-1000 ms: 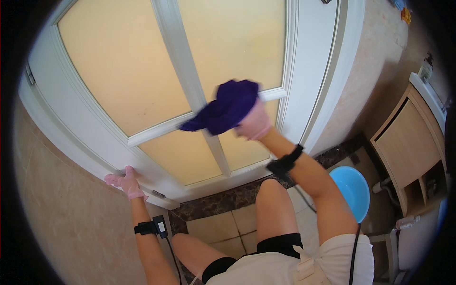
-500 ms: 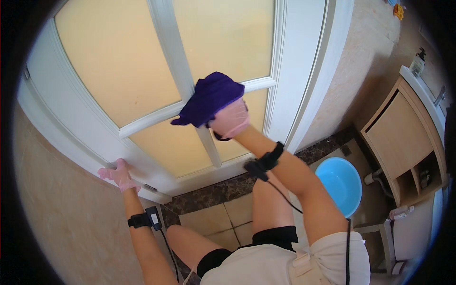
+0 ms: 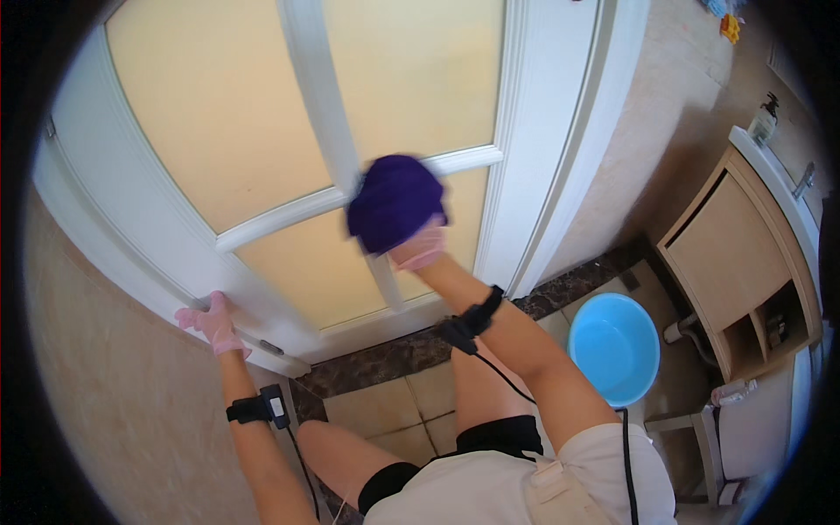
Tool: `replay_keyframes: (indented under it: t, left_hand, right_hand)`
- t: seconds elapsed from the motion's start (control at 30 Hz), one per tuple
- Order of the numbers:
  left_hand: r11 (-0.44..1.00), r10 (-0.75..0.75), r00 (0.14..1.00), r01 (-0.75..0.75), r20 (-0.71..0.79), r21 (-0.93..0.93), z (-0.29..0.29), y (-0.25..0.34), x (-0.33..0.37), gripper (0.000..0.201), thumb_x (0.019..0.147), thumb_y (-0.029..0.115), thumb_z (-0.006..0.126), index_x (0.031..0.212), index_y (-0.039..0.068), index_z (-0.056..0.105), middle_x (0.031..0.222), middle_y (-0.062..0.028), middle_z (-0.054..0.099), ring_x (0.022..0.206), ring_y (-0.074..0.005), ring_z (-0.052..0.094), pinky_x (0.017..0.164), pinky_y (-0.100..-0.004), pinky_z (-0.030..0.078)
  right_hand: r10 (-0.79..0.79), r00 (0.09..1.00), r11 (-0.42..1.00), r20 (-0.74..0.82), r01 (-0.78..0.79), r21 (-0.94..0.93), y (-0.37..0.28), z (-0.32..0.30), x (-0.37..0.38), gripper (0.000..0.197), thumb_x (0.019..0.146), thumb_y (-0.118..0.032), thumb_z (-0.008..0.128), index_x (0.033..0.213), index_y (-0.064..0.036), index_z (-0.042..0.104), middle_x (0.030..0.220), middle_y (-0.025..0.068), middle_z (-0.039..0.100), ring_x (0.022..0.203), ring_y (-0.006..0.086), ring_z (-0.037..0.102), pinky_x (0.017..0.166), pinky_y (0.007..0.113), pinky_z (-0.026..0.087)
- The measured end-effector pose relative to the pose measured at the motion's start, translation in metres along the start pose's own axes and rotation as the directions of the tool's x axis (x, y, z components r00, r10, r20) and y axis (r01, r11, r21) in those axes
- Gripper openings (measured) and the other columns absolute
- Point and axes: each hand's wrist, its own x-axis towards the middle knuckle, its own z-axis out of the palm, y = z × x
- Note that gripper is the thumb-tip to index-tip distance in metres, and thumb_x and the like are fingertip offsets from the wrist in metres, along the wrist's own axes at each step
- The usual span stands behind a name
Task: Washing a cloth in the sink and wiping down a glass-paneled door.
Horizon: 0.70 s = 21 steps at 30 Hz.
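A bunched purple cloth point(image 3: 395, 203) covers the fingers of my right hand point(image 3: 422, 248), which wears a pink glove and grips it. Both are slightly blurred, over the crossing of the bars on a white door point(image 3: 166, 214) with yellowish panes. Lower left, my left hand point(image 3: 212, 324), also in a pink glove, rests on the door's edge with its fingers apart. Close by it is a small metal plate point(image 3: 272, 346) set in that edge.
A light blue basin point(image 3: 614, 350) stands on the tiled floor point(image 3: 376, 409) to my right. Beyond it are a wooden washstand cabinet point(image 3: 726, 241), a pump bottle point(image 3: 764, 122) and a grey stool point(image 3: 691, 446). A beige wall point(image 3: 105, 376) runs along my left.
My right hand has moved down and slightly nearer with the purple cloth, which now looks more bunched. The left hand stays on the door's edge.
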Motion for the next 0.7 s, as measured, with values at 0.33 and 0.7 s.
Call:
replay_keyframes:
  t: [0.33, 0.7]
  left_hand:
    - [0.999, 0.004, 1.0, -0.004, 0.008, -0.033, 0.003, -0.007, 0.0, 0.1, 0.08, 0.041, 0.058, 0.137, 0.001, -0.014, 0.145, -0.0161, -0.019, 0.135, -0.031, 0.003, 0.107, -0.0364, 0.014]
    - [0.999, -0.003, 1.0, 0.005, -0.03, 0.054, 0.006, 0.009, -0.008, 0.094, 0.083, 0.038, 0.056, 0.138, 0.003, -0.013, 0.146, -0.0127, -0.018, 0.134, -0.0284, 0.008, 0.107, -0.0396, 0.016]
  right_hand:
    - [0.112, 0.963, 0.994, 0.244, -0.108, -0.031, 0.084, -0.133, 0.196, 0.038, 0.074, -0.011, 0.057, 0.112, -0.0133, 0.053, 0.116, 0.0115, 0.051, 0.106, 0.0325, 0.043, 0.092, 0.04, 0.035]
    - [-0.193, 0.889, 0.975, -0.416, 0.127, -0.181, 0.153, -0.059, 0.005, 0.043, 0.061, -0.019, 0.063, 0.097, 0.0018, 0.051, 0.083, 0.0152, 0.05, 0.077, 0.0372, 0.048, 0.07, 0.044, 0.038]
